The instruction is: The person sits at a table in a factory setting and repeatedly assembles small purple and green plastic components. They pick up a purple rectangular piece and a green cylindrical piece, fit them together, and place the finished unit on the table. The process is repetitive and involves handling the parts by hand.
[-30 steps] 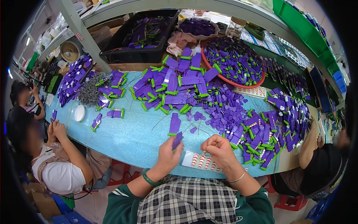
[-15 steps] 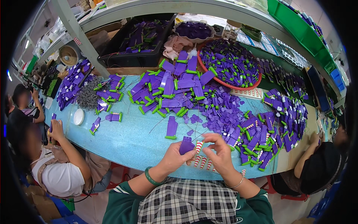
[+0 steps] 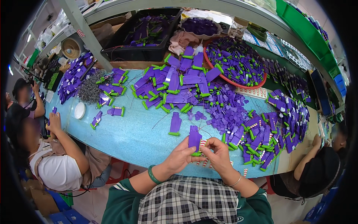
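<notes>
My left hand grips a flat purple plastic piece with a green end, held upright over the near edge of the light blue table. My right hand pinches at the lower green end of the same piece from the right. Under both hands lies a sheet of small red-and-white stickers. One more purple piece with a green cap lies just beyond my left hand.
Heaps of purple and green parts cover the table's middle and right. A red basin of parts and a black tray stand at the back. One person sits at the left, another at the right.
My left hand has brought the purple piece in toward my right hand, and both hands now meet on it above the sticker sheet.
</notes>
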